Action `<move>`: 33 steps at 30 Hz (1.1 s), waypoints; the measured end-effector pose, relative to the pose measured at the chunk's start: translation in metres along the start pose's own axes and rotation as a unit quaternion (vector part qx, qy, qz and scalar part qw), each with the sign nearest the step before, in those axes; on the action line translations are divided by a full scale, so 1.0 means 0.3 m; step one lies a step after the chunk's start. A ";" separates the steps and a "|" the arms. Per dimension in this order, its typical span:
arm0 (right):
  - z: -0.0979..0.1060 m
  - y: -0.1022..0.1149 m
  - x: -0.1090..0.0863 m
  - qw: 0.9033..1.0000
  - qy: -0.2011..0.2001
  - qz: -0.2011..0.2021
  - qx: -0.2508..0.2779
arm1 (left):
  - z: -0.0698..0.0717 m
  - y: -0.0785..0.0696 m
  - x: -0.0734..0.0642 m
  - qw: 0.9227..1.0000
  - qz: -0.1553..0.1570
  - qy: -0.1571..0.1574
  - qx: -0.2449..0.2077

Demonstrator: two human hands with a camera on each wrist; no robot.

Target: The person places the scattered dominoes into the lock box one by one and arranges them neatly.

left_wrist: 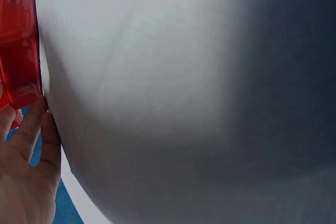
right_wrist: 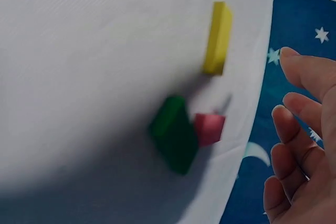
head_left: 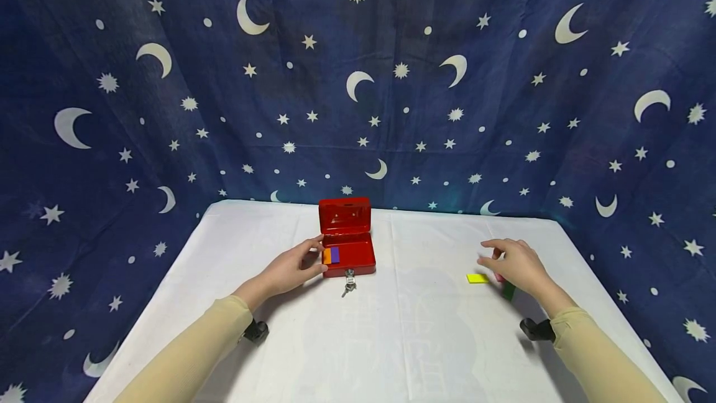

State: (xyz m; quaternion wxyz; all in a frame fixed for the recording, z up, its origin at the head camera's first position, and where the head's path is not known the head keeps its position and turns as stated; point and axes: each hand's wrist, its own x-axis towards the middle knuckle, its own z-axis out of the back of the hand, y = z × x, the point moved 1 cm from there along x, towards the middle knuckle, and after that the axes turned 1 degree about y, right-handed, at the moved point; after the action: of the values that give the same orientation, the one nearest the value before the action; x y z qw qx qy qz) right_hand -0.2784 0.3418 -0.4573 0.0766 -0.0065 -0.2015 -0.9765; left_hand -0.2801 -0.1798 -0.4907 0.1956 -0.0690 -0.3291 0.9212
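Observation:
A small red cash box (head_left: 358,257) stands with its lid (head_left: 345,216) raised, an orange block (head_left: 327,256) and a purple block (head_left: 335,255) inside its left end. My left hand (head_left: 291,266) rests against the box's left side, thumb near the front corner, forefinger near the back one; its fingers look fairly straight in the left wrist view. Over the table at the right, my right hand (head_left: 517,265) hovers with thumb and forefinger apart, holding nothing. Below and beside it lie a yellow block (right_wrist: 218,38), a green block (right_wrist: 176,137) and a pinkish-red block (right_wrist: 209,128).
Keys (head_left: 349,288) hang from the lock at the box's front. A white cloth covers the table (head_left: 425,328). Behind and at both sides hangs a dark blue curtain (head_left: 414,111) with moons and stars. Each wrist carries a black camera mount (head_left: 537,329).

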 end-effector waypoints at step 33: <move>-0.036 -0.156 -0.082 0.995 0.056 -0.057 0.056 | -0.010 0.018 0.009 1.000 -0.001 -0.006 0.007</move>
State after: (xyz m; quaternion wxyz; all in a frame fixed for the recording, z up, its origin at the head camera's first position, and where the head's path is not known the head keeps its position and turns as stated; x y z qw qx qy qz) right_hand -0.2609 0.3836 -0.4866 0.0325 0.0635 -0.2510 -0.9654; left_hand -0.2836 -0.1808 -0.4964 0.1950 -0.0621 -0.3240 0.9236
